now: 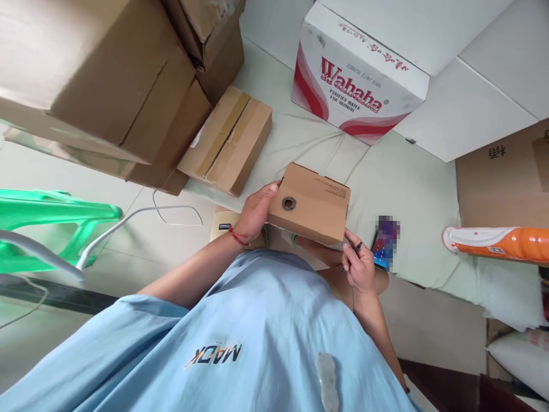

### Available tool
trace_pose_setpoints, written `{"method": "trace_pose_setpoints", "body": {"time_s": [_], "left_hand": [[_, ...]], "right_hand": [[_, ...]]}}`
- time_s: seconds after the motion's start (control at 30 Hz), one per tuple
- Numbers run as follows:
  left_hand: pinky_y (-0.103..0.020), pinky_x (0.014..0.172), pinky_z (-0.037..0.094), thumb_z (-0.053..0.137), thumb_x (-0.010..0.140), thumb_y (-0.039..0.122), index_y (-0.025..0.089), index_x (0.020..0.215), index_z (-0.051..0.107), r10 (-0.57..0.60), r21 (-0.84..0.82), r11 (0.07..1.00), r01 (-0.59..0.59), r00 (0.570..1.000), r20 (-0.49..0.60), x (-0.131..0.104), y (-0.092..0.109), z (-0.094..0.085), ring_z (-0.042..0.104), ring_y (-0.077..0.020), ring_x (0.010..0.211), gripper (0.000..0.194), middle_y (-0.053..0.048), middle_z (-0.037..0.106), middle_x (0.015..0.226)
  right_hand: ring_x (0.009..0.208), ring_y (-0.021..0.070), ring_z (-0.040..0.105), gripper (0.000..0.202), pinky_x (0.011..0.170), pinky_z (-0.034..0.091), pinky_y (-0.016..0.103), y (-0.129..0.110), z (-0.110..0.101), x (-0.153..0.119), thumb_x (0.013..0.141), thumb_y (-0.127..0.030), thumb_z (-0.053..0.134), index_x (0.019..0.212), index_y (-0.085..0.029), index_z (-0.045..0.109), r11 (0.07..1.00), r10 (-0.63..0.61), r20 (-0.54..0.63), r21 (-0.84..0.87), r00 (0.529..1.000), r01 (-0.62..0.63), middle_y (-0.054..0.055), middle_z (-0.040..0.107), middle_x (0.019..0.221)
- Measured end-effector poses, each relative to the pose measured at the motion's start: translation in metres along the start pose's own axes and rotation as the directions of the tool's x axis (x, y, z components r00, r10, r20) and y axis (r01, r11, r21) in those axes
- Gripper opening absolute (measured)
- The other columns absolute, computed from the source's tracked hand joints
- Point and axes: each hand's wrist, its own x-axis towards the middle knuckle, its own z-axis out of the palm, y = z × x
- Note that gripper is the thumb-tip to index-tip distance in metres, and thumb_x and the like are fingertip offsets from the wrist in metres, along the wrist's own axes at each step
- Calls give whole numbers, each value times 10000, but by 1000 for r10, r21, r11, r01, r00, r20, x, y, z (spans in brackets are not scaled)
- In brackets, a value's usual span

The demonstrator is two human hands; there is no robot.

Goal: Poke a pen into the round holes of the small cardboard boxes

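Note:
A small brown cardboard box (pixel 313 203) with a round hole in its top is held in front of my blue shirt. My left hand (pixel 256 212) grips its left end, thumb on top, a red string round the wrist. At the right corner of the box is my right hand (pixel 358 260), closed around a slim dark pen-like object (pixel 358 247). Whether the right fingers also support the box, I cannot tell. Just right of that hand, a phone (pixel 384 246), partly blurred out, lies on the pale cloth.
A taped carton (pixel 229 140) sits beyond the box, beside large stacked cartons (pixel 107 74) at left. A white-and-red Wahaha carton (pixel 358 80) stands at the back of the cloth-covered surface (pixel 412 177). An orange cylinder (pixel 501 243) lies right; a green stool (pixel 55 229) stands left.

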Motion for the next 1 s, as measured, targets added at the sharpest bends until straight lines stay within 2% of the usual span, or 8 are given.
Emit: {"method": "trace_pose_setpoints", "body": {"time_s": [0.2, 0.4, 0.53, 0.63, 0.7, 0.8, 0.9, 1.0], "left_hand": [[-335, 721, 663, 514, 992, 787, 190, 1208, 818, -30, -186, 981, 48, 995, 99, -17, 41, 6, 626, -326, 1279, 705, -126, 738, 1354], [-432, 907, 660, 658, 999, 628, 247, 1405, 759, 94, -46, 995, -88, 979, 178, -47, 49, 4, 673, -339, 1266, 566, -124, 709, 1441], [-583, 1176, 524, 668, 1009, 555, 334, 1490, 702, 266, 101, 935, -341, 859, 437, -60, 66, 2, 608, -400, 1454, 531, -96, 629, 1600], [-534, 1072, 584, 679, 1003, 474, 368, 1591, 585, 396, 63, 855, -514, 728, 560, -64, 78, 10, 689, -369, 1361, 605, -90, 563, 1659], [-483, 970, 614, 679, 1001, 421, 371, 1649, 495, 446, 40, 822, -568, 685, 576, -64, 81, 16, 725, -343, 1296, 675, -97, 525, 1688], [-489, 982, 596, 692, 988, 400, 338, 1591, 556, 431, 112, 808, -578, 710, 557, -61, 78, 19, 690, -360, 1345, 622, -116, 541, 1678], [-492, 1024, 576, 742, 968, 414, 294, 1493, 627, 396, 142, 854, -500, 803, 445, -56, 67, 14, 654, -362, 1365, 551, -141, 582, 1636], [-422, 981, 587, 812, 931, 432, 314, 1438, 622, 318, 19, 941, -337, 904, 286, -50, 49, 7, 704, -260, 1137, 555, -118, 595, 1596]], "right_hand": [[446, 51, 420, 433, 437, 331, 242, -19, -25, -12, 914, -391, 788, 1331, -279, 757, 983, -180, -36, 19, 983, 181, -4, 772, 880], [435, 41, 397, 433, 399, 307, 221, -35, -31, -10, 833, -398, 859, 1233, -289, 737, 962, -239, -170, 92, 956, 257, -48, 683, 808], [397, 20, 291, 340, 385, 252, 201, -30, -36, -4, 780, -424, 889, 927, -261, 629, 952, -157, -264, 217, 952, 217, -110, 545, 702], [389, 21, 225, 418, 360, 168, 200, -23, -37, -2, 741, -459, 909, 891, -251, 579, 955, -67, -317, 254, 946, 152, -120, 525, 679], [386, 26, 212, 410, 357, 143, 204, -20, -34, -3, 745, -464, 899, 895, -251, 583, 957, -45, -331, 257, 943, 136, -121, 523, 662], [365, 22, 231, 387, 378, 218, 205, -21, -26, -10, 745, -416, 892, 839, -250, 556, 950, -63, -322, 270, 945, 155, -140, 456, 608], [380, 18, 275, 334, 382, 243, 207, -27, -21, -23, 757, -412, 895, 886, -247, 635, 954, -95, -317, 243, 943, 178, -122, 496, 648], [416, 36, 334, 299, 378, 280, 211, -34, -23, -39, 851, -447, 846, 1060, -257, 747, 975, -162, -273, 104, 948, 196, -72, 608, 719]]}}
